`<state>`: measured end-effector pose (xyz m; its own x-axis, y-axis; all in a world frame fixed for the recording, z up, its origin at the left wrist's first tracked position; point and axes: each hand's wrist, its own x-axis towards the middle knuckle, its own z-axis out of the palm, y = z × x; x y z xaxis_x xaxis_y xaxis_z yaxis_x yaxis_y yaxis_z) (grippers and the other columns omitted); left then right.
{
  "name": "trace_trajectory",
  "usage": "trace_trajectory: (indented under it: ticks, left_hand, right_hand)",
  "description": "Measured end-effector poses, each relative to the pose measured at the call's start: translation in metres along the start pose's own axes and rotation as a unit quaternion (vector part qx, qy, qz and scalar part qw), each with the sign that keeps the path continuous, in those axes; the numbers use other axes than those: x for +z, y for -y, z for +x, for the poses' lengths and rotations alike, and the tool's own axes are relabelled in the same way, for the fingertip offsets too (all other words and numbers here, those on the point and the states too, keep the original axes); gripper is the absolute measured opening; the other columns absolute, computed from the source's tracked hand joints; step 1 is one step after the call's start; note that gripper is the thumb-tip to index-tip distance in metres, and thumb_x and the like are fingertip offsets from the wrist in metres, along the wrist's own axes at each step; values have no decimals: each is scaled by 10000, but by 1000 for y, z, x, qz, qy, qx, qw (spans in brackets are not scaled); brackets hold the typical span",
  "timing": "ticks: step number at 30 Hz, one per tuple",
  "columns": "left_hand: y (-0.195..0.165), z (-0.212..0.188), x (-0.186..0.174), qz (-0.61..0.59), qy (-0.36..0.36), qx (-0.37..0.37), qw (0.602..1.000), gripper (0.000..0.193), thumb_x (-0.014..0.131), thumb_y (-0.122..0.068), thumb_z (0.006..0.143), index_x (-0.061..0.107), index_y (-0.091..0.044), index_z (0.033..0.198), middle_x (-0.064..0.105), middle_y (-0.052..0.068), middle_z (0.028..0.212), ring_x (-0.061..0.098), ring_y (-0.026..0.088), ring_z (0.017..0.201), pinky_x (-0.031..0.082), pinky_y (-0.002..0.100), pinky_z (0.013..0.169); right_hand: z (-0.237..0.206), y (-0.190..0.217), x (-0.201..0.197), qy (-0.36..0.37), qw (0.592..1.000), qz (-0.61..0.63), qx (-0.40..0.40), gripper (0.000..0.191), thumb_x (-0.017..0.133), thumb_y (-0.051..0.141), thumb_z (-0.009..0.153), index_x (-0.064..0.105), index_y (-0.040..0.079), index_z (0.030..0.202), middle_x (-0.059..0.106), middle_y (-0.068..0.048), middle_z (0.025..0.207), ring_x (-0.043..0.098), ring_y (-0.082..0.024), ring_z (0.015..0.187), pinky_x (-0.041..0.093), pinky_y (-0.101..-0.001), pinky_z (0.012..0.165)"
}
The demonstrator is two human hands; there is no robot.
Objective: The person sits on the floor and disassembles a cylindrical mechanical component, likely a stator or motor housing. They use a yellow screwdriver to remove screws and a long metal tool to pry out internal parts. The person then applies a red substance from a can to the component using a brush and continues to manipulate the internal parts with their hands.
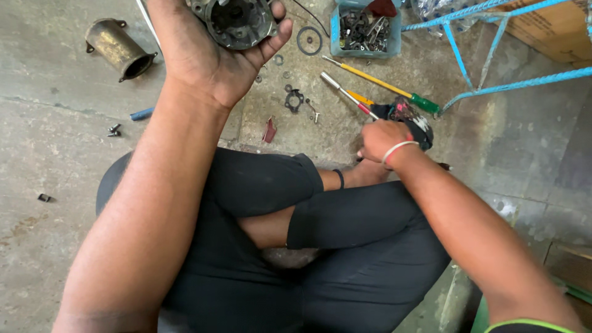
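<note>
Fingers (279, 13) of the left hand (206, 55) curl up around a round, dark metal housing (235, 21), cupped in the palm at the far edge of view; its open face shows a greasy hollow with a ribbed rim. The right hand (383, 140) is closed in a fist around a red-handled tool (348, 95), whose bright steel shaft points far and left; a dark rag (412, 120) lies against the knuckles.

Bare concrete floor (49, 148) carries everything, grey, stained and cracked, with a seam running across it. The person sits cross-legged on it in dark clothes.

Just right of the housing lie a black ring (309, 40) and small washers, with a blue tray (365, 29) of metal parts beyond. A yellow-shafted screwdriver (379, 84) with a green handle lies near the right hand. A brass-coloured cylinder (119, 48) lies on its side at far left, well apart, with loose screws (114, 130) nearer. A blue metal frame (487, 55) closes the far right; the left floor stays open.
</note>
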<state>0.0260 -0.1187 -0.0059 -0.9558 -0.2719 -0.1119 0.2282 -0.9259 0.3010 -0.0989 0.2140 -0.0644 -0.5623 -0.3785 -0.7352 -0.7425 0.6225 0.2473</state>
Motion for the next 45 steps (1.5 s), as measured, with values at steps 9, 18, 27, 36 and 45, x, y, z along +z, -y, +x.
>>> trace_trajectory:
  ticks: [9,18,27,36,45]
  left_hand:
    - [-4,3,5,-27,-37,-3,999,672,508,-594,907,594,-2,1212,674,186,1092,697,365,1000,563,521,907]
    - [-11,6,11,-53,-49,-6,997,661,520,-582,919,626,29,1150,673,189,1054,685,338,976,591,483,868]
    - [-12,5,15,-43,-54,-23,997,673,510,-608,904,641,9,1138,688,189,1061,678,316,934,601,494,883]
    - [-10,2,11,-14,-27,-2,1000,669,518,-588,942,633,29,1172,669,185,1077,678,313,978,584,461,863]
    - [-8,4,11,-24,-44,-19,999,702,497,-603,928,625,45,1167,673,208,1076,693,328,974,619,489,887]
  right_hand:
    - [13,17,20,39,998,-18,-49,415,851,420,774,785,90,1018,750,-189,1065,722,-365,1040,576,-468,887]
    - [38,1,34,-46,993,60,-93,233,804,190,725,794,109,944,743,-192,997,698,-385,972,555,-474,862]
    - [54,-21,8,-69,824,533,-179,269,703,23,899,724,-7,1166,780,-91,1013,741,-156,907,595,-298,791]
    - [37,-31,-15,2,651,737,-181,291,557,-20,996,648,-77,1267,713,-178,1156,739,-254,1038,615,-342,867]
    - [34,-34,-18,45,601,773,-199,323,578,-34,974,619,-103,1286,707,-193,1190,726,-266,1075,605,-368,934]
